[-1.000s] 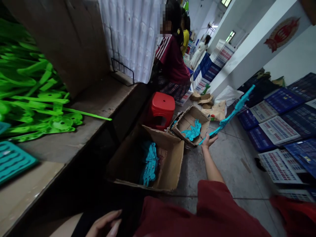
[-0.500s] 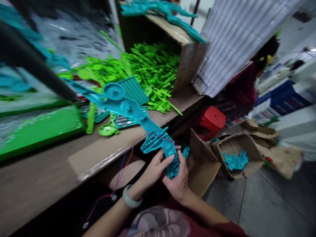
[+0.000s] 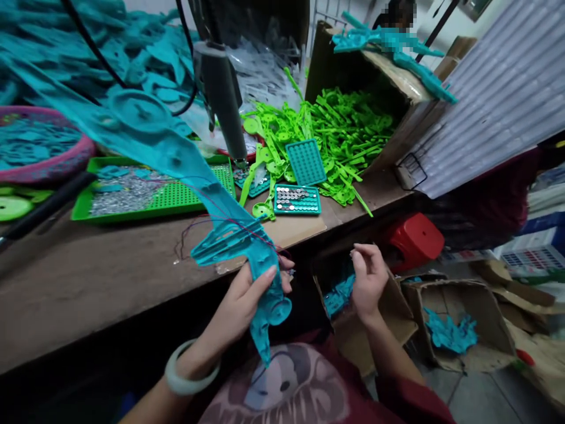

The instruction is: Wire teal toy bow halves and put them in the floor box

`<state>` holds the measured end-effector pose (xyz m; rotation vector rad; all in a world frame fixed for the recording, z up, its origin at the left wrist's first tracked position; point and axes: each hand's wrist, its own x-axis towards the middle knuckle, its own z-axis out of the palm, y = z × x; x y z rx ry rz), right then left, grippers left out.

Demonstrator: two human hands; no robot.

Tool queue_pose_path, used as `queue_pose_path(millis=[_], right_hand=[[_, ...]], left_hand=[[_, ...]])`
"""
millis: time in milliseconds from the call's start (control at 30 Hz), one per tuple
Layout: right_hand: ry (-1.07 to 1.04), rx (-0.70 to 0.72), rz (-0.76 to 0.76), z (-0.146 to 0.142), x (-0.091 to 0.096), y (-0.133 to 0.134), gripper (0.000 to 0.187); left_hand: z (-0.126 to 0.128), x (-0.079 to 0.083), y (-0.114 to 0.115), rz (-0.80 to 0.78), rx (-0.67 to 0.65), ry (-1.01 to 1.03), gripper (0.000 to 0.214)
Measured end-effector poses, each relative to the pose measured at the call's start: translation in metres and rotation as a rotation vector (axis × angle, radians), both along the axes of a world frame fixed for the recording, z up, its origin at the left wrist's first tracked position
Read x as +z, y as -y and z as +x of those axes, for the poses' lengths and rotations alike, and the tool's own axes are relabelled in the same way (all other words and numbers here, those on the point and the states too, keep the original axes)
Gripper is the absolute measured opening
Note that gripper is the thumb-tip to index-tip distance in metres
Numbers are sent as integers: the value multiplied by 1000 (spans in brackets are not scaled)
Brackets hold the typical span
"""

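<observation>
The left hand grips a long teal plastic moulded frame with thin red and blue wires, fingers clenched round its near end over the brown tabletop edge. The right hand, just right, pinches its fingertips together, perhaps on something tiny. A small teal tray of round metal pieces lies farther back.

Long teal moulded-plastic racket-frame part, with round hub and ribbed handle section carrying thin red and blue wires, slants from far left to near centre above the bench edge.
</observation>
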<state>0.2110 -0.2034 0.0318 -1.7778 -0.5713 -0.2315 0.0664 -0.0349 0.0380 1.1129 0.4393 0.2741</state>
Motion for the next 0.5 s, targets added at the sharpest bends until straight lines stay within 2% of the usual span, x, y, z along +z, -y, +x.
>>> queue_pose_path(millis=[133, 167, 267, 367, 433, 500], right_hand=[[59, 378, -91, -29, 9, -32, 12], [56, 436, -103, -33, 9, -39, 14], [-74, 418, -65, -35, 4, -57, 23], [-237, 503, -34, -25, -1, -73, 42], [-172, 513, -47, -19, 3, -84, 51], [52, 398, -82, -17, 13, -96, 54]], left_hand=[[2, 2, 3, -72, 70, -45, 47], [3, 2, 3, -91, 83, -71, 51], [3, 1, 1, -141, 118, -120, 59], [-3, -2, 1, -127, 52, -115, 55], [-7, -6, 2, -18, -25, -153, 46], [-11, -12, 5, 174, -51, -218, 36]])
